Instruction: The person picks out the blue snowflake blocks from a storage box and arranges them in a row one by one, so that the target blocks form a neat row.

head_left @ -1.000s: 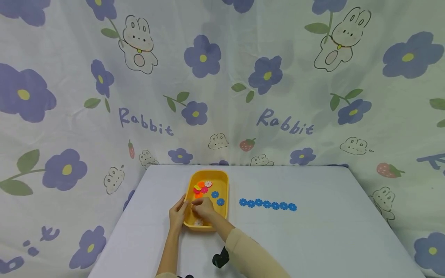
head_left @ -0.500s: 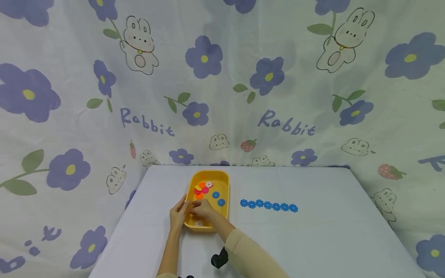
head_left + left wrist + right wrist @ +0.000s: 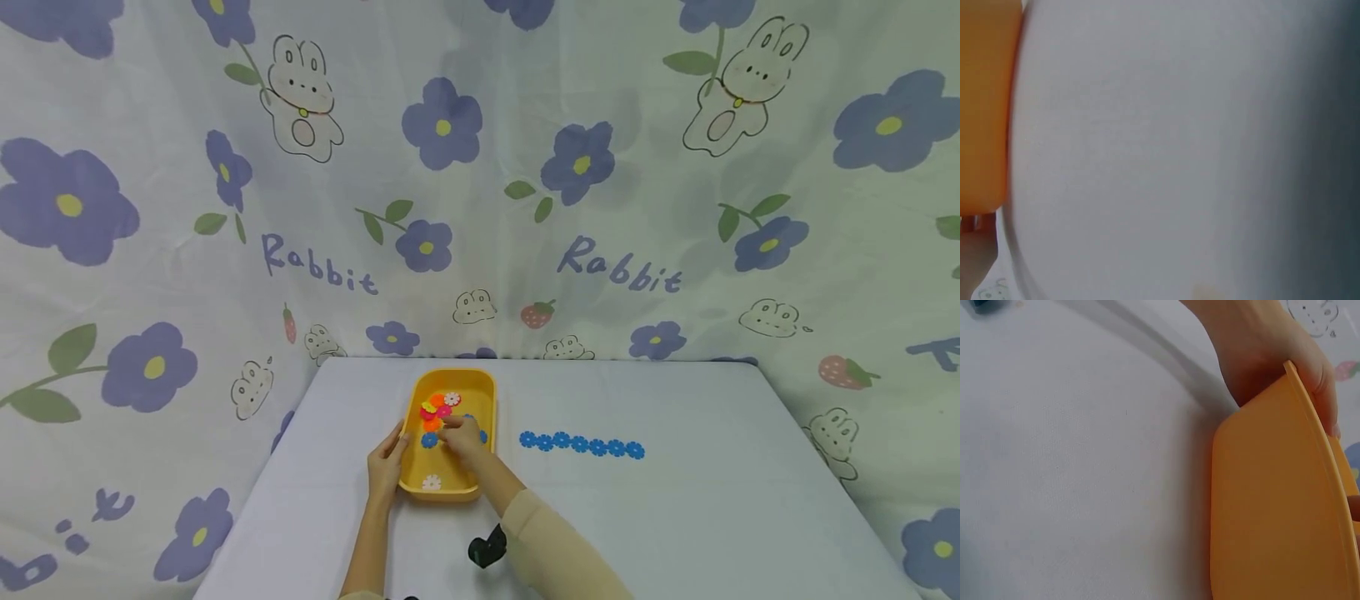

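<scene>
In the head view, a yellow plastic tray [image 3: 489,467] stands left of the table's middle. My left hand [image 3: 386,471] grips its left rim, thumb over the edge and fingers outside, as the right wrist view also shows. Over the inside of the tray is my right hand [image 3: 465,440], fingers loosely bent and nothing visible between them. Beside its fingertips lies a blue flower-shaped disc [image 3: 429,440]. Two more blue discs are partly hidden behind this hand. A white flower disc [image 3: 431,482] lies near the front wall; orange, pink, yellow and white ones cluster [image 3: 438,408] towards the back.
Right of the tray, several blue flower discs form a joined row [image 3: 580,444] on the white tabletop [image 3: 697,517]. A black object [image 3: 487,547] is below the right forearm. A patterned cloth [image 3: 480,200] hangs behind the table.
My right hand has moved right and slightly back, away from the left wall. A blue disc now shows near where its fingers were. The left hand keeps its grip on the tray.
</scene>
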Tool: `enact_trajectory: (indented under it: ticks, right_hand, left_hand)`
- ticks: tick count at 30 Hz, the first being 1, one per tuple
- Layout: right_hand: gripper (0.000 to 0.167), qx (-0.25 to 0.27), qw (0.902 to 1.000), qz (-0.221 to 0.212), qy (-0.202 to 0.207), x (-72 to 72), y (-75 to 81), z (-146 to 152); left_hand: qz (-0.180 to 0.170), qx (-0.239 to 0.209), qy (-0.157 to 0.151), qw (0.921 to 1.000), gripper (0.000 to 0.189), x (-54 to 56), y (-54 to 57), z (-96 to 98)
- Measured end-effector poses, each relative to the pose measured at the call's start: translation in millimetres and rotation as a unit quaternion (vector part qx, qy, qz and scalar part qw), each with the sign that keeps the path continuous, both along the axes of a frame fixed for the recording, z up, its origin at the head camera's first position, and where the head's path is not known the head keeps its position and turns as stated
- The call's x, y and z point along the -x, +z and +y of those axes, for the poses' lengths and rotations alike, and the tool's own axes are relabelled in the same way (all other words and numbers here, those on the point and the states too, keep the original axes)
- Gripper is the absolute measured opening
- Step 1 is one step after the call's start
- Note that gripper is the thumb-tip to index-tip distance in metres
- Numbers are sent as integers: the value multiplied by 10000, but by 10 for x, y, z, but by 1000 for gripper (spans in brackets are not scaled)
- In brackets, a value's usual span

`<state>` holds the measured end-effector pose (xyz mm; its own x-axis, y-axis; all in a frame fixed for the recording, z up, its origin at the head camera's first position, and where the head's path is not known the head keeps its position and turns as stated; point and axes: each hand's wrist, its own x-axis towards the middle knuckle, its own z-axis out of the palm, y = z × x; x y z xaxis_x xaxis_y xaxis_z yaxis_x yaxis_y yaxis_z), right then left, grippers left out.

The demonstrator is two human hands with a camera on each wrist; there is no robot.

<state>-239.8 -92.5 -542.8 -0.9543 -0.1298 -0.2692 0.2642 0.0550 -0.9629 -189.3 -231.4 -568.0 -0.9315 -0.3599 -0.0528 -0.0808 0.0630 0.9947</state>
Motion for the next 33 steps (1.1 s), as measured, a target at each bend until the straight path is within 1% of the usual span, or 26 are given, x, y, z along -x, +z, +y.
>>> enact_trajectory:
  ticks: [6,9,13,16,18,24,28,30,33]
  right_hand:
    - [39,160,9962,-223,822,-26,-22,-58]
    - [40,194,9943,-191,1033,-62,-40,-143]
    - [42,167,9926,-98,1200,-113,-49,-246]
    - [43,213,9933,45,1135,-136,-64,-297]
    - [42,151,9945,146,1026,-141,-75,-316]
    - [33,-308,9969,419,597,-162,-51,-343]
    - [30,-424,9969,542,368,-137,-69,-345]
    - [32,-252,9982,463,295,-126,-80,-346]
    - [37,-134,9991,292,266,-116,-85,-349]
  left_hand:
    - [49,-7,3,10000,42,-5,9,-6]
    - [95,-20,-65,9999,43,-9,13,-12]
    - [148,-89,-172,9997,44,-17,12,-20]
    - [168,-151,-213,9995,44,-20,15,-22]
    - [161,-162,-206,9995,44,-18,17,-24]
    - [170,-80,-234,9995,45,0,8,-25]
    - [209,-59,-234,9995,46,17,3,-15]
    - [205,-54,-227,9995,45,20,-3,-13]
    - [207,-54,-215,9995,45,23,-2,-13]
